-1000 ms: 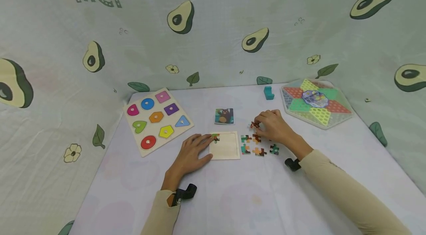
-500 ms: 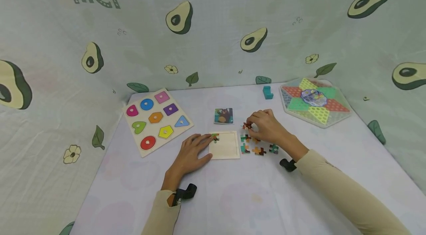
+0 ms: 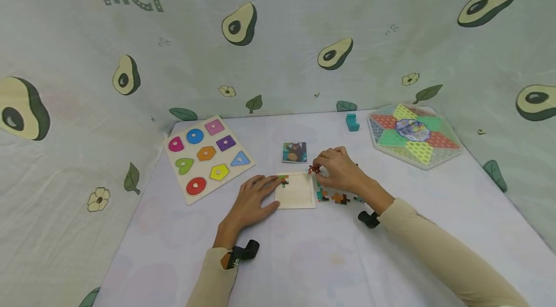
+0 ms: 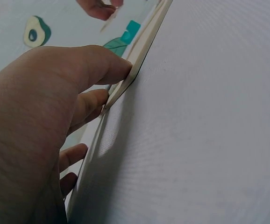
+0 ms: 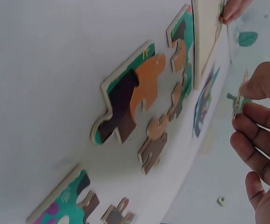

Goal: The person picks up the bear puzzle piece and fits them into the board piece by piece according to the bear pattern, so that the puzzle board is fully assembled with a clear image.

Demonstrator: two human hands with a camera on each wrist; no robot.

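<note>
My left hand (image 3: 252, 201) rests at the left side of a small wooden puzzle tray (image 3: 295, 198), fingers spread. In the left wrist view its thumb (image 4: 116, 67) touches the tray's edge. One puzzle piece (image 3: 284, 180) lies in the tray's upper left corner, by the fingertips. Between thumb and fingers, my right hand (image 3: 340, 169) pinches a brownish puzzle piece (image 3: 313, 170) close to the tray's upper right corner. The right wrist view shows this piece (image 5: 239, 103) edge-on, off the table. Loose puzzle pieces (image 3: 340, 198) lie right of the tray, partly hidden by the right hand.
A bear picture card (image 3: 294, 152) lies behind the tray. To the left is a shape board (image 3: 208, 157) with colourful knobbed shapes. At the back right are a teal block (image 3: 352, 122) and a hexagonal star-patterned game board (image 3: 414, 135). A patterned cloth hangs behind.
My right hand has moved left with the pinched puzzle piece, from over the loose pieces to the tray's upper right corner. The left hand has stayed in place.
</note>
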